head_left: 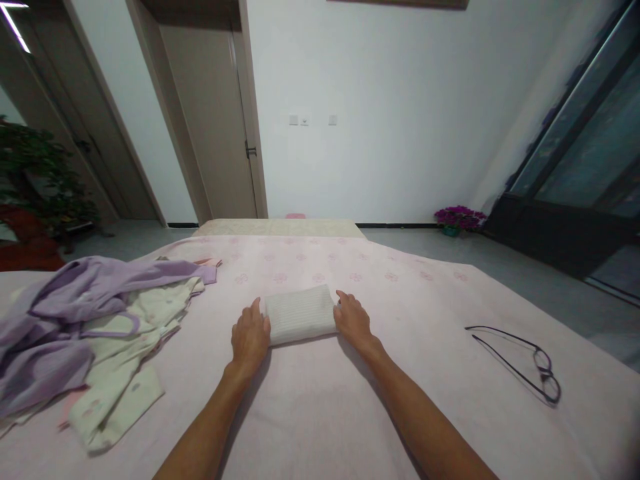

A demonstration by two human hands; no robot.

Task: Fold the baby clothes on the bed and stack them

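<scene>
A small folded white ribbed cloth lies flat on the pink bedsheet in front of me. At its left end, my left hand grips the edge, thumb against the cloth. My right hand holds the opposite end, its thumb side pressed to the edge and its fingers bent. Some fingertips are hidden under or behind the cloth's edges.
Rumpled purple clothing and cream printed clothing are heaped on the left. Black-framed glasses lie unfolded at the right. Beyond the bed are a door, a white wall and purple flowers.
</scene>
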